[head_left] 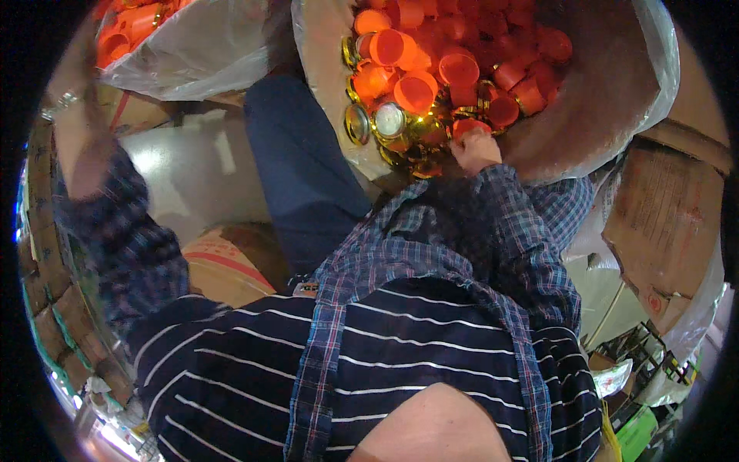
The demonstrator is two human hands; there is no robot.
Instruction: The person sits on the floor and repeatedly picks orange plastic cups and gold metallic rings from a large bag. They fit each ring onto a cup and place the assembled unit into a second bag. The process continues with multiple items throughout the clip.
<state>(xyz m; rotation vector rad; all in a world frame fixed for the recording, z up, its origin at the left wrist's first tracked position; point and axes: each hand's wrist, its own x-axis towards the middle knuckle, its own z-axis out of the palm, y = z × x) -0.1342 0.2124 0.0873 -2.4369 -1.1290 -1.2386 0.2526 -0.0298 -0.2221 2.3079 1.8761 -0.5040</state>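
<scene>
My right hand [477, 152] reaches into the near side of a plastic-lined carton [608, 115]. Its fingers are curled against a small orange-red plastic cup [468, 126]. Many orange cups [416, 92] fill this carton, mixed with shiny gold ring-shaped lids and a silver-faced round lid [389, 120]. Far out on the left, my left hand [71, 85] is raised beside a second lined bag [204, 65] that holds more orange pieces [127, 35]. That hand is dark and blurred, so its fingers do not show clearly.
Brown cardboard cartons [654, 223] stand at the right, and another with a red stripe [223, 266] lies below my left arm. Stacked boxes [46, 262] line the far left. A green item [637, 433] and a dark rack [643, 358] are at the lower right.
</scene>
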